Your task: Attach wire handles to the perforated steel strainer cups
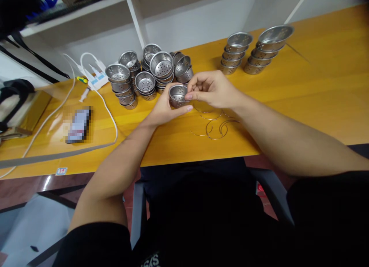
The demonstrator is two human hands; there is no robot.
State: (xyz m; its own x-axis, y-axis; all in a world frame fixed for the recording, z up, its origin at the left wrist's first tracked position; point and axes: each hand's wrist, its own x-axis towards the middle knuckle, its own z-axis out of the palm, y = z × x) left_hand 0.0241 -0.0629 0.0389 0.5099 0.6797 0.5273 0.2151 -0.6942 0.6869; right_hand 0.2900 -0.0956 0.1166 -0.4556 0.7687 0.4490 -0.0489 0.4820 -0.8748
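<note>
A small perforated metal strainer basket (176, 99) sits tilted in my left hand (161, 110), its fingers and thumb wrapped around the side. At the basket's right rim, my right hand (212, 88) is closed in a pinch. What lies between those fingertips is too small and hidden to make out. Several thin curved metal wires (216, 138) lie on the table just below my right hand. Close behind my hands stand stacks of like baskets, among them a tall stack (162, 65) and a lower one (145, 83).
Two leaning basket stacks, one (236, 47) and a wider one (268, 44), stand at the back right of the yellow table (325, 78). To the left are a basket stack (118, 75), a power strip (98, 80) with white cables, and a blurred-out phone-like object (78, 124).
</note>
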